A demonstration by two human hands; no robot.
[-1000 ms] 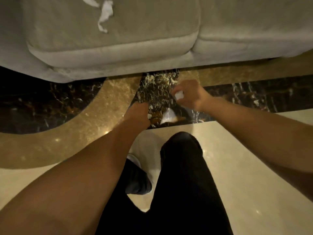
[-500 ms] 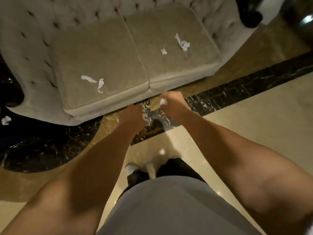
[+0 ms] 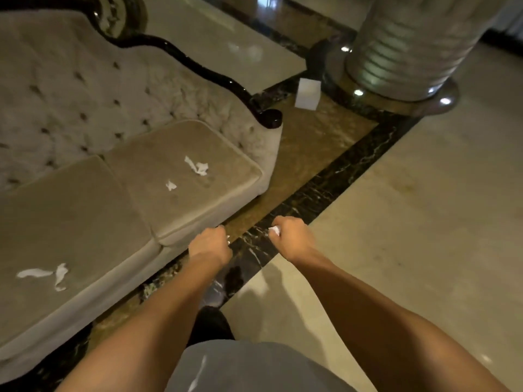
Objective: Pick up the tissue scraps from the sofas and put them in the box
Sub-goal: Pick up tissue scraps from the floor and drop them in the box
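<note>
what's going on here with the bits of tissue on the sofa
A person is clearing tissue scraps off a sofa. The right hand is closed on a crumpled scrap; the left hand is also fisted, with a sliver of white at its edge. Scraps remain on the right cushion and the left cushion. A white box stands on the floor past the sofa's end.

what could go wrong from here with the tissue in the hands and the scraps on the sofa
1. The right hand shows only a small wad of tissue at its edge; it could slip out on the way to the white box, which stands on the floor well past the sofa's end.
2. Scraps remain on both cushions: a small one, a larger one, and a pair near the left edge that is easy to miss.
</note>
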